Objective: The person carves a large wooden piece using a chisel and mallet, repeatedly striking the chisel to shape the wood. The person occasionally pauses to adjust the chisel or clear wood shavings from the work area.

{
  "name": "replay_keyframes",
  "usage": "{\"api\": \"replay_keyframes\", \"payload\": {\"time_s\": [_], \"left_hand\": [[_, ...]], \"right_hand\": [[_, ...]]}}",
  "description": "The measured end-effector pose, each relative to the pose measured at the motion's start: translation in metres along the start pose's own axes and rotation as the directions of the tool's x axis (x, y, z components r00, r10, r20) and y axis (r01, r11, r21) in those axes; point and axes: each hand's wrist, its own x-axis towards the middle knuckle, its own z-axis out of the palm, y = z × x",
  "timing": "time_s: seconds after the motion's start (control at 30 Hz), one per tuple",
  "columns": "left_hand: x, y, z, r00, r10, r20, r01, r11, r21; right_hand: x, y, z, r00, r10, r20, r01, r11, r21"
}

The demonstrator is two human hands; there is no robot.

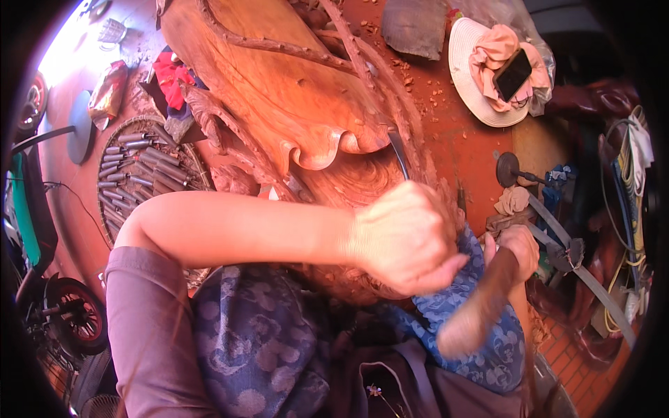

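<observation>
A large reddish-brown wood carving (279,63), with a wavy carved lip and branch-like strands, lies in front of me. My left arm crosses from the left, and my left hand (404,237) is closed around a carving gouge. The gouge's dark metal blade (398,155) points away from me, its tip by the carved edge beside a strand; its handle is hidden in my fist. On the right, my right hand (519,251) grips a wooden mallet (470,327), which is smeared by motion and slants down toward my lap, apart from the gouge.
A round basket (104,157) at the left holds several gouges. A red packet (108,94) lies beyond it. At the far right a white hat (463,76) carries a pink cloth and a phone (513,75). Wood chips litter the red floor (474,146). A wheel (75,317) stands lower left.
</observation>
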Motion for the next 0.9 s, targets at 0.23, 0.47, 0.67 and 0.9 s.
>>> {"api": "replay_keyframes", "payload": {"time_s": [0.23,0.47,0.67,0.9], "left_hand": [[-0.002,0.004,0.004,0.999,-0.046,-0.021,0.044,0.997,-0.068],[0.003,0.000,-0.011,0.979,-0.164,0.121,0.165,0.986,0.004],[0.007,-0.006,-0.017,0.971,-0.187,0.148,0.194,0.980,-0.034],[0.006,-0.014,-0.006,0.987,-0.155,0.028,0.157,0.985,-0.066]], "right_hand": [[0.017,-0.006,-0.001,0.999,-0.019,0.036,0.017,0.998,0.057],[0.018,-0.008,0.002,0.997,-0.071,0.002,0.070,0.986,0.154],[0.013,-0.004,-0.001,1.000,0.002,0.027,-0.001,1.000,-0.018],[0.008,0.003,0.004,0.999,-0.034,-0.029,0.034,0.999,0.001]]}}
